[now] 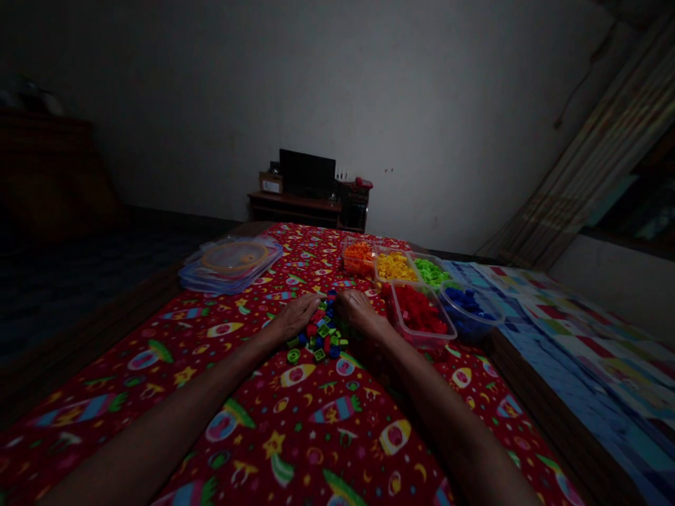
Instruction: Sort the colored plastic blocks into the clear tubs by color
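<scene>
No text can be read; the pale label (272,187) on the brown box (267,177) is too small.

The person's left forearm (174,418) is showing bare, broadening smoothly from a narrower wrist (275,332) toward the lower edge of the view. The right forearm (448,404) is presenting a similar bare, tapering shape. The left hand (296,315) and right hand (359,310) are both appearing uncovered, the latter displaying a rounded back. Dim light is obscuring finer surface detail, nails included.
</scene>
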`<state>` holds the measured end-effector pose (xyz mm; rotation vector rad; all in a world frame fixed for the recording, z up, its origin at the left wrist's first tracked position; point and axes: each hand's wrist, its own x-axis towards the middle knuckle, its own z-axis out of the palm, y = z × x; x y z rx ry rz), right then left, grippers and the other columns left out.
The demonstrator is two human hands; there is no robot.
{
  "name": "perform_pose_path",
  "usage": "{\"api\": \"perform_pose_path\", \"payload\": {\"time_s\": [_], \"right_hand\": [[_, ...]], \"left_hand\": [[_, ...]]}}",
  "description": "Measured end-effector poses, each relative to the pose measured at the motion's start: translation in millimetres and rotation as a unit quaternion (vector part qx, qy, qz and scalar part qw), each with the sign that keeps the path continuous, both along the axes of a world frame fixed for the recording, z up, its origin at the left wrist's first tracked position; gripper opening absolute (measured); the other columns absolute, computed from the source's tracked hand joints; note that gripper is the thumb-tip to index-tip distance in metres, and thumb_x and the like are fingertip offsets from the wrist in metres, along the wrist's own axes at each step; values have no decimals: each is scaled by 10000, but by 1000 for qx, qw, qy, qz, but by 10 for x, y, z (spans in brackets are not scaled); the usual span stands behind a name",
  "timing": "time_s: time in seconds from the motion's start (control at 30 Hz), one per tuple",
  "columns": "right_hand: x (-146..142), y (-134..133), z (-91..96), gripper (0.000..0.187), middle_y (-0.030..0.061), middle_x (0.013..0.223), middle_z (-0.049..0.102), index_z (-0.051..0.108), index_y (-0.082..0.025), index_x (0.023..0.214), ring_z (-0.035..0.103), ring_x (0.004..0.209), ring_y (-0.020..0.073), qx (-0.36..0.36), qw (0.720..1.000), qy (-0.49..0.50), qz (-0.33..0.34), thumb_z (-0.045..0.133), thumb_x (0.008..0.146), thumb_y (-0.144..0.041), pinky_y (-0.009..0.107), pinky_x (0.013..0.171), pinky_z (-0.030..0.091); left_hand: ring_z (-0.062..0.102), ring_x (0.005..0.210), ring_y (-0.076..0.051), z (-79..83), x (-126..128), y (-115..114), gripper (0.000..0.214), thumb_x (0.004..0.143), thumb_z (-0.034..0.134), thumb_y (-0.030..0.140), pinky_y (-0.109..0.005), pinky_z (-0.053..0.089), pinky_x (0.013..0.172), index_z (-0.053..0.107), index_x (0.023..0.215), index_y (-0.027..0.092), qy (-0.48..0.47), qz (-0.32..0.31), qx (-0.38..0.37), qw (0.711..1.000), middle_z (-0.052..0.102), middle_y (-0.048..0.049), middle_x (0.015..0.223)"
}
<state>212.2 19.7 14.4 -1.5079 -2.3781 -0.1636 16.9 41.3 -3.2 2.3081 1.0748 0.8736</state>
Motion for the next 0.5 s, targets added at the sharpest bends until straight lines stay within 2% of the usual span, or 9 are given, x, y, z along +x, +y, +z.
{"api": "perform_pose_path", "payload": {"time_s": [0.17, 0.23, 0.37, 0.5], "right_hand": [[71, 22, 130, 204, 123, 963, 648, 636, -118, 1002, 545, 851, 185, -20, 999, -1, -50, 468, 906, -184, 261, 698, 340], [64, 57, 146, 193, 122, 992, 649, 636, -124, 1015, 551, 886, 188, -33, 998, 5, -48, 515, 879, -189, 256, 710, 345], [25, 139, 128, 148, 101, 898, 652, 644, -117, 928, 556, 831, 174, -85, 995, 12, -45, 523, 869, -178, 251, 685, 344], [28, 191, 157, 144, 98, 906, 646, 627, -119, 944, 543, 821, 175, -55, 997, 29, -52, 548, 856, -202, 252, 679, 343]], "left_hand": [[575, 1165, -258, 25, 3, -18, 717, 893, 207, 656, -383, 416, 1044, 626, 1204, 164, 0, 0, 3, 1000, 641, -105, 1247], [579, 1159, -262, 19, 4, -13, 725, 889, 206, 664, -391, 418, 1042, 632, 1194, 163, -1, 0, 1, 1000, 646, -107, 1239], [574, 1166, -254, -9, 2, 10, 718, 889, 199, 666, -401, 407, 1053, 634, 1188, 179, -7, -3, 6, 1000, 647, -102, 1238], [567, 1175, -251, -13, 0, 7, 691, 900, 211, 642, -391, 404, 1056, 629, 1180, 170, -10, -1, 1, 1000, 642, -111, 1245]]}}
